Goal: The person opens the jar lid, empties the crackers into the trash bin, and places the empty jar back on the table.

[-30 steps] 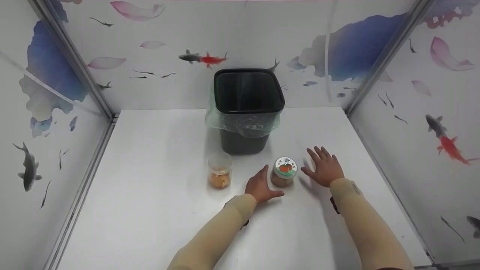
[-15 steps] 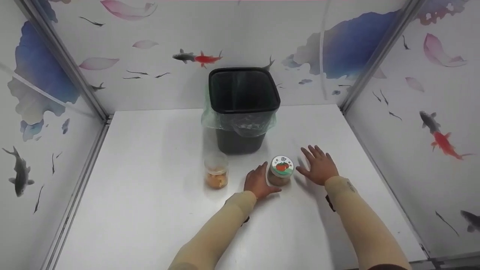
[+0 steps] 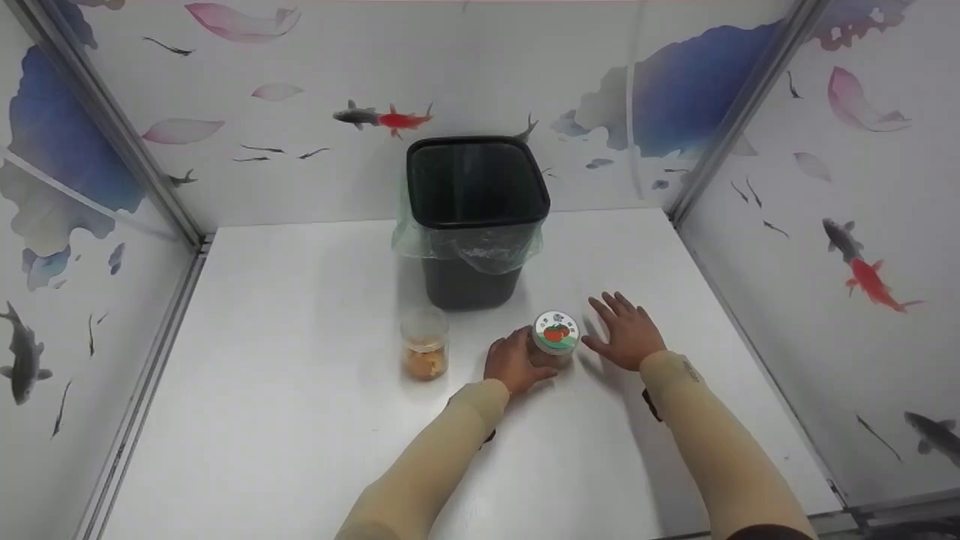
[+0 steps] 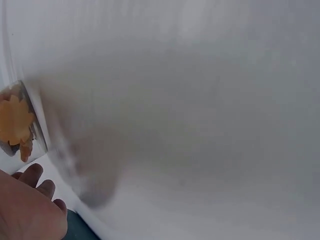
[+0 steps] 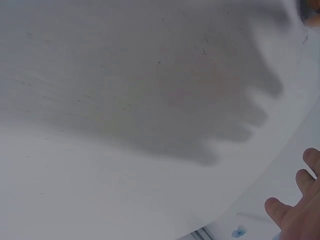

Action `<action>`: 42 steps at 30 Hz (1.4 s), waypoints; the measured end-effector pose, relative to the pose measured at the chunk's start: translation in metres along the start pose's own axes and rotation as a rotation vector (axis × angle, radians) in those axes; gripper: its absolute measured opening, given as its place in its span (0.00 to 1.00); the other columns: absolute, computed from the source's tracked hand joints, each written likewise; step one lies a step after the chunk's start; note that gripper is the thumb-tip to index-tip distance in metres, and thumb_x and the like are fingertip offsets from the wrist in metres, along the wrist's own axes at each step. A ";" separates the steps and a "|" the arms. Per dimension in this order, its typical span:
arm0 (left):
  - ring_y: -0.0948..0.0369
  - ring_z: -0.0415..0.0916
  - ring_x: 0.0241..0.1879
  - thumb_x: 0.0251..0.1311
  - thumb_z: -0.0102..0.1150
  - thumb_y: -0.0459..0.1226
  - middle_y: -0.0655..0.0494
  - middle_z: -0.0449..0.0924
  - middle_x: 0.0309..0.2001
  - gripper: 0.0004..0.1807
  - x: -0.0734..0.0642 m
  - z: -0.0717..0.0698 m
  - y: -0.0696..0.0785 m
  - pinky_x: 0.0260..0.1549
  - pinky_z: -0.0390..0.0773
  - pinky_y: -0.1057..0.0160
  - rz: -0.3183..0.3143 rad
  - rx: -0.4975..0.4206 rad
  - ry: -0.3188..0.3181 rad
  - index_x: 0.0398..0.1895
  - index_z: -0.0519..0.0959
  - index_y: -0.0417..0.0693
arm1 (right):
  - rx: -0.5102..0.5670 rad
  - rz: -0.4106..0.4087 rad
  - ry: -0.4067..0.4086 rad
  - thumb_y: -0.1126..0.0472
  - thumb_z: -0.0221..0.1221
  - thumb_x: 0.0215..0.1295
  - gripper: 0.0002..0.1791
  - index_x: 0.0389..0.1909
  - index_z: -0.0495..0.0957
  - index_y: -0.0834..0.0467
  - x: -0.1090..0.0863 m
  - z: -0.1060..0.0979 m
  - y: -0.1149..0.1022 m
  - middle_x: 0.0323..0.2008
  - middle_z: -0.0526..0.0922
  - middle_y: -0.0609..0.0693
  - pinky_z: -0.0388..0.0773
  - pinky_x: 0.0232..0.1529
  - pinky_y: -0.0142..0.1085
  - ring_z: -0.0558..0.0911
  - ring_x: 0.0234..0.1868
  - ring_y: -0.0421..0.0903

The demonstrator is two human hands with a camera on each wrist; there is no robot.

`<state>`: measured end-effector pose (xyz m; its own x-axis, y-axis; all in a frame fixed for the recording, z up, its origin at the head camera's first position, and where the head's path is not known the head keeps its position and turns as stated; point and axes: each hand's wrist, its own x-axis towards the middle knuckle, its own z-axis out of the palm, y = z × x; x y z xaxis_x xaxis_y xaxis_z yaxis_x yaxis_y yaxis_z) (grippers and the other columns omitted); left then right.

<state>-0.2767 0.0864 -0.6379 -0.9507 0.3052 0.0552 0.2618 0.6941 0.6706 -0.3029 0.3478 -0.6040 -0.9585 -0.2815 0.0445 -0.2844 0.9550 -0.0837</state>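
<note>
Left hand (image 3: pixel 512 365): grip curled round fruit-print jar (image 3: pixel 556 337); best steadied low, upright.
Right hand (image 3: pixel 624 337): released, fingers spread beside it.

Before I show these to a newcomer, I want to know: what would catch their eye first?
Probably the black bin, standing at the back of the white table. Next, the jar with the fruit-printed lid, nearer the person, with the left hand curved round its left side and the right hand spread to its right.

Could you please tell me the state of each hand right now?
Left hand: curled round the fruit-lidded jar.
Right hand: open, holding nothing.
</note>
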 end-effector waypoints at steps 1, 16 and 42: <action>0.57 0.69 0.65 0.47 0.76 0.56 0.53 0.72 0.65 0.51 0.000 0.000 0.000 0.69 0.57 0.56 -0.001 -0.012 0.001 0.71 0.64 0.45 | 0.001 -0.004 0.005 0.29 0.51 0.66 0.46 0.77 0.58 0.52 0.001 0.000 0.000 0.75 0.58 0.59 0.54 0.68 0.64 0.54 0.75 0.61; 0.59 0.70 0.64 0.52 0.73 0.55 0.55 0.74 0.65 0.46 0.007 0.003 -0.003 0.67 0.60 0.58 -0.028 -0.049 0.002 0.71 0.67 0.47 | 0.089 -0.113 -0.033 0.31 0.60 0.60 0.49 0.77 0.58 0.50 -0.005 0.000 -0.010 0.75 0.59 0.56 0.56 0.70 0.55 0.55 0.75 0.57; 0.58 0.72 0.62 0.48 0.74 0.58 0.55 0.75 0.63 0.49 0.007 0.009 0.000 0.65 0.64 0.58 -0.027 -0.064 0.030 0.71 0.66 0.47 | 0.673 0.142 0.049 0.26 0.70 0.42 0.64 0.76 0.58 0.55 -0.001 0.028 -0.068 0.70 0.67 0.52 0.59 0.70 0.52 0.65 0.70 0.51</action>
<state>-0.2815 0.0941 -0.6439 -0.9621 0.2665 0.0581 0.2258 0.6586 0.7178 -0.2830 0.2811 -0.6261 -0.9899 -0.1387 0.0308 -0.1214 0.7125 -0.6911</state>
